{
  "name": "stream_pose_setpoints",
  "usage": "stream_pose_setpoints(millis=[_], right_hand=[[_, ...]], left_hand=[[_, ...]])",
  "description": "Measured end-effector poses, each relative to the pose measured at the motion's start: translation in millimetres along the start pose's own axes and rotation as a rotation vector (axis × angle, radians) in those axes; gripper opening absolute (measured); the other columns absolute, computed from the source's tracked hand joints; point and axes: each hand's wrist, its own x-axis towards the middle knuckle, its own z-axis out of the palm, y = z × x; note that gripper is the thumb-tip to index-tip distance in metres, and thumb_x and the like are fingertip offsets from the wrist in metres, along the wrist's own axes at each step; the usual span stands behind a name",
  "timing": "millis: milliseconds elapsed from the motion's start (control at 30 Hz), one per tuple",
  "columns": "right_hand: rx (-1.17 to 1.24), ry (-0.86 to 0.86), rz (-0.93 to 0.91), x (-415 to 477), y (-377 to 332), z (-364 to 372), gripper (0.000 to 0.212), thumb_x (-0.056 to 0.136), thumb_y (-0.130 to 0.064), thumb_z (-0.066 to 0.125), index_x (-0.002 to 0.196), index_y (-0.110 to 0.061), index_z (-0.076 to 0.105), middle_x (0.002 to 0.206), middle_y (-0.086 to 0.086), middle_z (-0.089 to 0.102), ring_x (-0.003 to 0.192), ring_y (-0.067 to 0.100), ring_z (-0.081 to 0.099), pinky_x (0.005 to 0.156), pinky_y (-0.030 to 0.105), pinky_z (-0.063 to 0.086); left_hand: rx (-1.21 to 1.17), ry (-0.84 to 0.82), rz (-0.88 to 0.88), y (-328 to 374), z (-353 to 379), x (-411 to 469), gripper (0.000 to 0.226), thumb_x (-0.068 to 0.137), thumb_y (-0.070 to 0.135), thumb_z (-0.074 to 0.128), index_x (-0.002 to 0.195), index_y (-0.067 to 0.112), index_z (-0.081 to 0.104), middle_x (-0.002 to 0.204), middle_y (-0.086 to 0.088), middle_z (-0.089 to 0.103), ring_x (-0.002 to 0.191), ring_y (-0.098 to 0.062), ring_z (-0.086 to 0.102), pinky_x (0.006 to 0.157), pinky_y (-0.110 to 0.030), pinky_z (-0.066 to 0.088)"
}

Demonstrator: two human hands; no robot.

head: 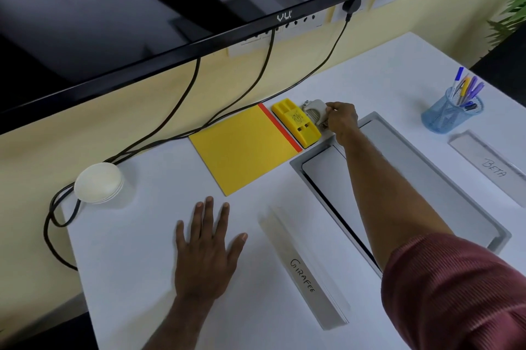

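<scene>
The right hand [340, 119] grips a white device [314, 110] beside the yellow block [296, 123], fingers curled round it. The left hand [207, 247] lies flat, fingers wide.

Right hand [340, 119] grips grey tool [314, 112] beside yellow block [296, 123], frame centre. Left hand [206, 247] flat on desk [128, 250], fingers [209, 208] spread.

"VU" – monitor bezel [284, 17]; "GIRAFEE" – near name plate [304, 278]; "BETA" – far-right name plate [493, 167].
</scene>
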Motion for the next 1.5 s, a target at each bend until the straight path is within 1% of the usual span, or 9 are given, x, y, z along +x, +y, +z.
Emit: stream_pose_setpoints(millis=[467, 567, 633, 733, 833, 933, 1033, 1267, 1500], right_hand=[[-0.052, 0.054, -0.005, 1, 0, -16, 0.033, 0.100, -0.008, 0.044, 0.125, -0.008, 0.065, 0.127, 0.013, 0.065, 0.117, 0.027, 0.060, 0.097, 0.038, 0.050], [-0.170, 0.109, -0.079, -14, 0, -32, 0.034, 0.091, 0.002, 0.038, 0.099, -0.006, 0.069, 0.100, 0.014, 0.068, 0.094, 0.031, 0.060, 0.077, 0.036, 0.051], [-0.328, 0.119, -0.185, -35, 0, -41, 0.029, 0.086, 0.004, 0.037, 0.084, -0.009, 0.063, 0.088, 0.013, 0.062, 0.084, 0.027, 0.052, 0.065, 0.032, 0.041], [-0.511, 0.055, -0.343, -71, 13, -54, 0.036, 0.103, -0.027, 0.043, 0.130, -0.009, 0.057, 0.130, 0.021, 0.057, 0.121, 0.034, 0.050, 0.097, 0.040, 0.044], [-0.617, -0.024, -0.350, -110, 30, -72, 0.056, 0.102, -0.049, 0.037, 0.148, -0.017, 0.038, 0.154, 0.017, 0.034, 0.142, 0.032, 0.029, 0.114, 0.047, 0.033], [-0.747, -0.016, -0.398, -151, 47, -90, 0.067, 0.099, -0.059, 0.031, 0.152, -0.019, 0.029, 0.159, 0.018, 0.022, 0.148, 0.032, 0.018, 0.117, 0.050, 0.026], [-0.858, -0.056, -0.434, -194, 58, -107, 0.071, 0.098, -0.064, 0.024, 0.155, -0.022, 0.019, 0.163, 0.016, 0.010, 0.151, 0.033, 0.007, 0.118, 0.052, 0.018], [-0.962, -0.070, -0.468, -287, 71, -154, 0.082, 0.090, -0.072, 0.004, 0.157, -0.025, 0.009, 0.164, 0.017, -0.003, 0.151, 0.033, -0.005, 0.119, 0.055, 0.008], [-0.888, 0.054, -0.395, -364, 109, -238, 0.073, 0.095, -0.064, 0.035, 0.153, -0.019, 0.030, 0.160, 0.023, 0.017, 0.149, 0.040, 0.015, 0.115, 0.060, 0.018]], left_hand=[[0.002, 0.009, 0.005, -1, 2, 0, 0.072, 0.098, 0.062, 0.036, 0.155, 0.021, 0.027, 0.164, -0.011, 0.019, 0.151, -0.029, 0.021, 0.114, -0.059, 0.024], [0.002, 0.010, 0.017, -2, 2, -1, 0.072, 0.098, 0.062, 0.036, 0.156, 0.020, 0.026, 0.164, -0.011, 0.020, 0.150, -0.029, 0.022, 0.113, -0.059, 0.025], [-0.002, -0.011, 0.017, -2, 1, -1, 0.071, 0.099, 0.062, 0.035, 0.156, 0.019, 0.026, 0.164, -0.012, 0.020, 0.150, -0.030, 0.022, 0.113, -0.059, 0.025], [-0.019, -0.116, 0.007, -1, -5, 4, 0.072, 0.099, 0.063, 0.030, 0.156, 0.019, 0.026, 0.163, -0.013, 0.019, 0.150, -0.031, 0.021, 0.112, -0.060, 0.023], [-0.037, -0.213, -0.012, 3, -18, 5, 0.071, 0.098, 0.062, 0.027, 0.154, 0.018, 0.031, 0.162, -0.015, 0.024, 0.149, -0.032, 0.024, 0.110, -0.062, 0.024], [-0.055, -0.307, -0.027, 5, -32, 11, 0.075, 0.097, 0.064, 0.019, 0.155, 0.018, 0.028, 0.162, -0.016, 0.021, 0.150, -0.033, 0.020, 0.112, -0.063, 0.022], [-0.129, -0.458, -0.079, 6, -41, 18, 0.078, 0.096, 0.066, 0.023, 0.158, 0.020, 0.011, 0.166, -0.012, 0.001, 0.153, -0.028, 0.001, 0.118, -0.061, 0.012], [-0.120, -0.354, 0.026, 38, -100, -12, 0.083, 0.093, 0.069, 0.013, 0.158, 0.018, 0.010, 0.166, -0.013, 0.004, 0.153, -0.029, 0.002, 0.118, -0.061, 0.009], [-0.157, -0.275, 0.257, 115, -152, -51, 0.094, 0.090, 0.071, 0.001, 0.152, 0.008, 0.034, 0.159, -0.020, 0.028, 0.147, -0.037, 0.028, 0.110, -0.068, 0.024]])
